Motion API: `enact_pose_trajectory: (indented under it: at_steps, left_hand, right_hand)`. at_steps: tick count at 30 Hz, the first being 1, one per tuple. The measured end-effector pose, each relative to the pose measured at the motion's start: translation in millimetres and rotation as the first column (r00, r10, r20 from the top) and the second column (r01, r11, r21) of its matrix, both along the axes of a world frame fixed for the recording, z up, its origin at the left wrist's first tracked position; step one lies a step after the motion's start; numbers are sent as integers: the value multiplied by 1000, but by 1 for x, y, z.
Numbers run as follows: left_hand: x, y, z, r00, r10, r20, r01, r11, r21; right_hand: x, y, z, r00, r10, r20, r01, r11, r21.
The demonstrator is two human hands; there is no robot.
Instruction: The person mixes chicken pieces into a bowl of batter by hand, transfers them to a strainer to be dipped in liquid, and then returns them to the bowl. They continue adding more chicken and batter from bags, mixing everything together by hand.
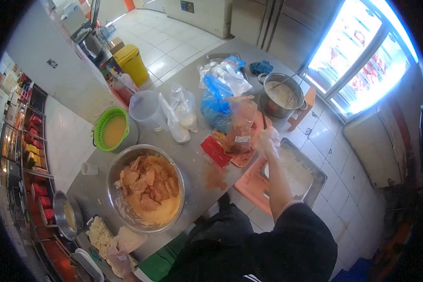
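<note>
My right hand (269, 142), in a clear plastic glove, is closed on a dark thin tool (264, 121) at the edge of a pink board (257, 129). Beside it lies a clear bag of brownish food (239, 129). At the lower left, my left hand (119, 261), also in clear plastic, is by a tray of pale, lumpy pieces (99, 236); its fingers are too unclear to read. Between the hands stands a large steel bowl (180, 176) with raw meat pieces (150, 183) in orange-yellow batter.
A green basket (98, 127) holds tan liquid near a clear plastic jug (145, 107). Blue bags (215, 105) lie behind the board. A pot (283, 110) stands at the table's far corner. Right of my arm is a metal tray of white powder (293, 171) over a pink crate (250, 187).
</note>
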State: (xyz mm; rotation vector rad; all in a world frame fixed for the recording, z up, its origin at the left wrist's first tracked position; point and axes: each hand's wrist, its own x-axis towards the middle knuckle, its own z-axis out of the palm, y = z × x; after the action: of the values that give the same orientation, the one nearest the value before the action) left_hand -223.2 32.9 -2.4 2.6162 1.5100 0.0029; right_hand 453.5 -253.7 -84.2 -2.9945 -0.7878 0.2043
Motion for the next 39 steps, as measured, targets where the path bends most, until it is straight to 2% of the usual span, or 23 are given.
enact_pose_trajectory:
  at_steps: [1,2,4,5,6,7,8,9,10,11,13,14,15,16,18,19,21,24,27,30,33,36,39]
  left_hand:
    - [8,-3,6,996,84,16,-83,995,-49]
    - [20,-12,6,991,94,99,-96,995,14]
    - [50,-19,16,943,4,333,-14,999,30]
    - [47,-12,17,929,-6,369,3,1000,10]
    - [41,-5,16,925,5,380,5,1000,-25]
    - [32,1,15,926,34,377,-12,998,-62]
    - [22,7,12,929,58,364,-29,996,-85]
    - [10,19,0,934,-30,356,22,999,27]
    - [-6,25,-21,930,-142,339,103,986,132]
    - [-4,20,-8,930,-103,353,76,993,88]
    - [-4,14,14,910,-48,412,54,999,-3]
    - [-5,15,15,894,-15,447,42,998,-51]
    - [-8,17,11,875,14,484,39,994,-101]
    - [-11,17,9,877,19,480,29,995,-93]
    - [-16,17,3,881,27,473,11,997,-77]
    - [-19,17,-7,860,45,509,-3,996,-84]
    - [-24,18,-29,813,85,575,-37,995,-95]
    - [-17,4,-16,741,50,670,-66,998,-1]
    - [-24,-2,-23,758,-26,652,-19,998,62]
    - [-29,-7,-35,748,142,649,-133,989,-64]
    - [-31,1,-31,707,-29,707,-77,990,118]
    - [-32,1,-34,694,-8,720,-74,994,83]
    - [-27,1,-24,666,-80,742,-29,991,132]
  right_hand:
    - [-8,-13,-32,1000,-26,14,25,998,55]
    - [-8,-33,-85,985,-171,16,163,959,233]
    - [-14,-76,-159,949,-315,7,268,817,510]
    - [-32,-85,-176,890,-152,429,-79,877,474]
    - [-35,-102,-184,935,-321,154,149,745,650]
    - [-72,-83,-131,920,-380,-94,315,577,753]
    - [-110,-65,-85,880,-373,-292,444,433,785]
    - [-148,-50,-48,829,-335,-447,549,340,764]
    - [-182,-39,-21,786,-286,-548,616,300,728]
    - [-213,-31,2,757,-223,-614,652,313,690]
    - [-247,-32,-40,904,41,-425,356,476,804]
    - [-262,-24,-30,869,153,-471,307,581,754]
    - [-277,-15,-20,816,259,-517,232,672,703]
    - [-307,14,36,650,287,-704,226,811,540]
    - [-353,49,95,500,505,-703,3,811,585]
    - [-373,57,96,389,412,-824,90,873,479]
    - [-392,65,93,348,484,-803,-120,873,473]
    - [-415,75,91,186,422,-887,-165,903,396]
    - [-442,86,85,246,406,-880,-167,912,374]
    - [-457,86,74,215,367,-905,-108,930,351]
    - [-464,79,72,229,418,-879,-74,908,413]
    - [-462,74,66,275,441,-854,-58,894,444]
    - [-463,79,72,269,436,-859,-81,899,431]
